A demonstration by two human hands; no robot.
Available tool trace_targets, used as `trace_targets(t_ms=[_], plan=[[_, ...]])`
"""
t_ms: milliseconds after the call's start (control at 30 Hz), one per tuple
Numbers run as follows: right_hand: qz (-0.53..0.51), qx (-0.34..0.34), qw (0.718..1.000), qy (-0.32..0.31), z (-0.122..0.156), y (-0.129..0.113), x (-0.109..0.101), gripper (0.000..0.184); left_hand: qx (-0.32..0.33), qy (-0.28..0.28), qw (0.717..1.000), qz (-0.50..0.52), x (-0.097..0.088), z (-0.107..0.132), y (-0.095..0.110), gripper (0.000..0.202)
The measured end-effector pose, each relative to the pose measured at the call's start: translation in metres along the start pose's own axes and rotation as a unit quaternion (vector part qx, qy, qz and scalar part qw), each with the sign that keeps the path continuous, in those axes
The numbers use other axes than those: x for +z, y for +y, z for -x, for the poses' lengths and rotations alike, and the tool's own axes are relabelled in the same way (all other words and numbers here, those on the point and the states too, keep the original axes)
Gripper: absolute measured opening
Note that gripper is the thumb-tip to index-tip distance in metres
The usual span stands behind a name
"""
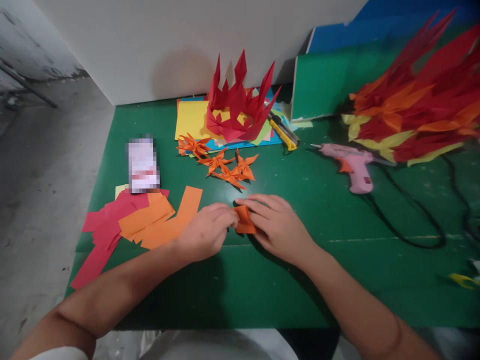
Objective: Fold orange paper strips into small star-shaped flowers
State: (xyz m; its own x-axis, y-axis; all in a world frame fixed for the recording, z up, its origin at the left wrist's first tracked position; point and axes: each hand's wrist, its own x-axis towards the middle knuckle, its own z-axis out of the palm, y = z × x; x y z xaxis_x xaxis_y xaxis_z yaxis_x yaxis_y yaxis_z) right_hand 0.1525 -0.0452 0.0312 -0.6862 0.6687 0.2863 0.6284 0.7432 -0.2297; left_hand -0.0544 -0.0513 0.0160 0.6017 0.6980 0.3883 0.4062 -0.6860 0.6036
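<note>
Between my hands, on the green table, is a small folded piece of orange paper (245,221). My left hand (210,227) is closed, its thumb and fingertips pinching the paper's left edge. Against the right side of the same paper, my right hand (279,225) presses with bent fingers, steadying it. Just beyond them lie several orange folded-paper flowers (230,172). Loose orange paper strips (161,232) and red paper strips (112,220) are piled to the left, partly behind my left forearm.
A phone (143,165) lies by the strips. At the back, a red folded-paper crown (240,122) sits on coloured sheets beside a yellow cutter knife (283,131). To the right are a pink glue gun (352,162) with a looping black cord and a large red-orange paper piece (420,100).
</note>
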Motion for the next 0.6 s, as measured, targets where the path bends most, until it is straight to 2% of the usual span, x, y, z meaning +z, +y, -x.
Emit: trace_targets(t_ms=[100, 200, 300, 400, 600], plan=[[-0.015, 0.026, 1.000, 0.002, 0.001, 0.004, 0.000, 0.018, 0.040, -0.024, 0.998, -0.034, -0.001, -0.002, -0.003, 0.027], [-0.077, 0.053, 0.996, 0.004, 0.002, 0.011, 0.000, 0.025, 0.062, -0.044, 0.995, -0.064, -0.001, -0.002, -0.004, 0.028], [-0.158, 0.137, 0.977, 0.040, 0.004, 0.018, -0.002, 0.032, 0.051, -0.090, 0.991, -0.086, 0.000, -0.001, -0.002, 0.030], [-0.188, 0.212, 0.957, 0.060, 0.005, 0.020, -0.004, 0.028, 0.020, -0.128, 0.985, -0.117, 0.000, 0.000, 0.001, 0.032], [-0.175, 0.199, 0.964, 0.012, 0.005, 0.016, -0.001, 0.044, -0.003, -0.182, 0.969, -0.168, 0.001, 0.002, 0.007, 0.044]])
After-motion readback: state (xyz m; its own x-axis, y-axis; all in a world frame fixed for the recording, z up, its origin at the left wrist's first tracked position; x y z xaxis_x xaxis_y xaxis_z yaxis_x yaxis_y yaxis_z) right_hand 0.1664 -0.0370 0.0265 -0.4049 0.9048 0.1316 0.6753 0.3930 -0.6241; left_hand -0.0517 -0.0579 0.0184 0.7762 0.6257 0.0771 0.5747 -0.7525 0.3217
